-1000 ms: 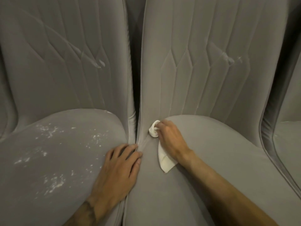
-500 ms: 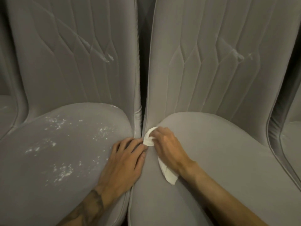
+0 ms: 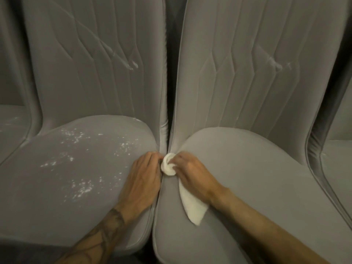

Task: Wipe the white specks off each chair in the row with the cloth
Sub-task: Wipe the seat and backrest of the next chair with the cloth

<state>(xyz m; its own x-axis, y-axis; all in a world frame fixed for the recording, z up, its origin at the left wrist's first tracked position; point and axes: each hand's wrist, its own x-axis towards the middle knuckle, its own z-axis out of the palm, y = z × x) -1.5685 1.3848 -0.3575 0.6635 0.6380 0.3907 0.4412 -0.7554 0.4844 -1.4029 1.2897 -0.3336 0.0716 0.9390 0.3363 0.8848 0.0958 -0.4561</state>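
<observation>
The cloth (image 3: pixel 168 165), bunched in my right hand (image 3: pixel 192 173) beside my flat, empty left hand (image 3: pixel 142 180), may drag leftover specks (image 3: pixel 82 189) into the seam.

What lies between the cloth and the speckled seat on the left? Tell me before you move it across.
The left hand does. It rests on the inner edge of the speckled seat, right beside the cloth held in the right hand. The narrow gap between the two seats also lies between. Nothing else visible.
</observation>
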